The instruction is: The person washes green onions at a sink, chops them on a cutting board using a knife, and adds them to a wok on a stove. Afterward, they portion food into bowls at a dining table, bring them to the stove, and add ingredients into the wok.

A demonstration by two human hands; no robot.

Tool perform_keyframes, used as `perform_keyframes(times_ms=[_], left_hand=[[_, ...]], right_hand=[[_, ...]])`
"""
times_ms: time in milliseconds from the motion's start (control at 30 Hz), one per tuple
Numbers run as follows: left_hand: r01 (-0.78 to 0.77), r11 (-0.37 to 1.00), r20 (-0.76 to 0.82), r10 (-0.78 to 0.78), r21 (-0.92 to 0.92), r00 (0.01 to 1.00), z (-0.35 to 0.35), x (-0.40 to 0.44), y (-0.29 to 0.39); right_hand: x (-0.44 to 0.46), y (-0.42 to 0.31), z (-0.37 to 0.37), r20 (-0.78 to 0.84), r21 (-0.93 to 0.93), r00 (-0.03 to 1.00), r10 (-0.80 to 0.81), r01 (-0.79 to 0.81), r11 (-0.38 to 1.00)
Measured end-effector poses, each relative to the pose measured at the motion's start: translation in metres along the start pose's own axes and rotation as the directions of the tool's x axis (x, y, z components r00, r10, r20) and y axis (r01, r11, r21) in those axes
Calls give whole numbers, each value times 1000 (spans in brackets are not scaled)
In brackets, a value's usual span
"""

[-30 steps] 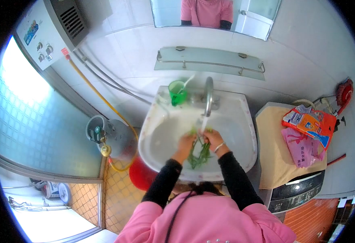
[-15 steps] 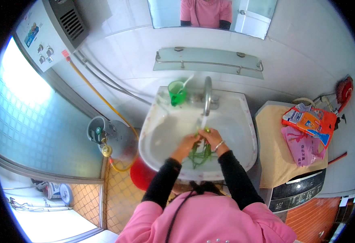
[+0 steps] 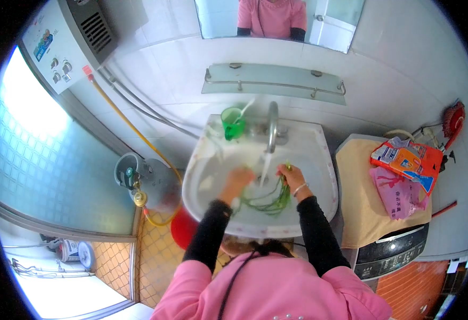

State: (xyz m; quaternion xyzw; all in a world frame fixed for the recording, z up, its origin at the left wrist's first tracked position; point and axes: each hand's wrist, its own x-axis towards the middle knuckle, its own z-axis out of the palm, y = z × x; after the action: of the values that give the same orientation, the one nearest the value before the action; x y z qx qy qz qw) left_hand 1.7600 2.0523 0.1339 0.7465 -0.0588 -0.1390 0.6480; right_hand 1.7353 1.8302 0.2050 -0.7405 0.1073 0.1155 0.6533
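Note:
Long green vegetable stems [image 3: 276, 201] hang in a loop over the white sink basin [image 3: 204, 178]. My right hand [image 3: 291, 179] is closed on their upper end, right of the water stream. On the left of the stream is my left hand [image 3: 239, 180], blurred by motion, with its fingers bunched near the left part of the stems; whether it grips any of them is unclear. Water runs from the curved metal faucet [image 3: 273, 125] down between both hands.
A green cup [image 3: 233, 128] with a white-handled item stands on the sink's back left corner. Orange [image 3: 407, 162] and pink [image 3: 396, 194] packages lie on a cloth-covered washing machine [image 3: 359, 181] at right. A gas cylinder [image 3: 162, 181] and red basin [image 3: 183, 229] are at left.
My hands were close together under the faucet and have moved apart, left hand to the left, right hand slightly right. The stems now spread in a wider loop between them.

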Motion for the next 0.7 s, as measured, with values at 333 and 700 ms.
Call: perform_keyframes(times_ms=[333,700], left_hand=[[291,796,192,-222,-531,956,56,-24,72],[185,870,212,-96,-457,973,44,1,-7]], right_hand=[[24,18,47,-77,235,995,-64,81,969],[6,-1,39,93,410,992,82,-113,905]])
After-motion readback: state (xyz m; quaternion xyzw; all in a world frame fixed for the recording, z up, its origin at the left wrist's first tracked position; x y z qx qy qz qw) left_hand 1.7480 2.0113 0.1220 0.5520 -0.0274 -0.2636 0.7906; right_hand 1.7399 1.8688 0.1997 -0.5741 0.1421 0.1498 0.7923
